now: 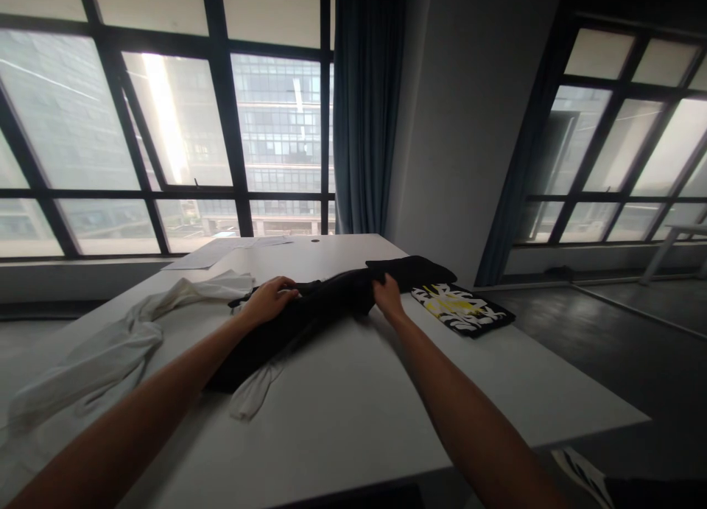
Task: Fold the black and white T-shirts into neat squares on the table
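A black garment [309,310] lies bunched and stretched at a slant across the white table, its right end lifted off the surface. My right hand [387,295] is closed on that raised right end, thumb and fingers pinching the cloth. Near its far left edge my left hand [270,300] grips the same garment, with the fingers curled over a fold. A pale sleeve-like piece of cloth [255,391] pokes out from under the black cloth. To the left, a crumpled white garment [127,339] spreads along the table, partly behind my left forearm.
On the right of the white table [353,420] lie a folded black cloth [420,272] and a folded black garment with a white and yellow print [464,310]. Paper sheets [207,255] rest at the far left. Windows and a blue curtain [364,126] stand beyond.
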Demonstrator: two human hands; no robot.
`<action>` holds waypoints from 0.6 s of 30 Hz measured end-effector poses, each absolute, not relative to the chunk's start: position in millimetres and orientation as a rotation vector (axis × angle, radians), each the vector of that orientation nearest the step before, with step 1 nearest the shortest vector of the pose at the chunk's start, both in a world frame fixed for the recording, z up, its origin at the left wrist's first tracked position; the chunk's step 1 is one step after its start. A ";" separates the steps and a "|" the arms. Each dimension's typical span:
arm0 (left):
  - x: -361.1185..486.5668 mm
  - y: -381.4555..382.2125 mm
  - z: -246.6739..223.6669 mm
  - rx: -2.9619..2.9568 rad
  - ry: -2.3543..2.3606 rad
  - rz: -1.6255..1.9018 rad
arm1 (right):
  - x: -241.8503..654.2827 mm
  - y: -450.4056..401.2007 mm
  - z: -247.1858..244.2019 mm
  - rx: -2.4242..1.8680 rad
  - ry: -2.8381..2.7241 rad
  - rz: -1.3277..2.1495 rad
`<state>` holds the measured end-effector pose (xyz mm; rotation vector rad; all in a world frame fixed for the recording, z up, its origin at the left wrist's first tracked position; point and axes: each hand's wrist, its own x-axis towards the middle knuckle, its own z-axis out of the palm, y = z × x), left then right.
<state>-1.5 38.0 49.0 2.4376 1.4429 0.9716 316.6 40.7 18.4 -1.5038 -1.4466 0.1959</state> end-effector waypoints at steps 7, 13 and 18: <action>-28.9 46.7 14.1 2.520 1.717 0.305 | 366.4 52.5 17.0 -1.426 -1.029 -0.041; -34.0 38.8 8.4 2.509 1.802 0.257 | 373.8 55.3 17.4 -1.218 -0.935 -0.260; -55.7 35.8 10.1 2.439 2.001 0.415 | 405.1 53.1 19.4 -1.256 -0.844 -0.395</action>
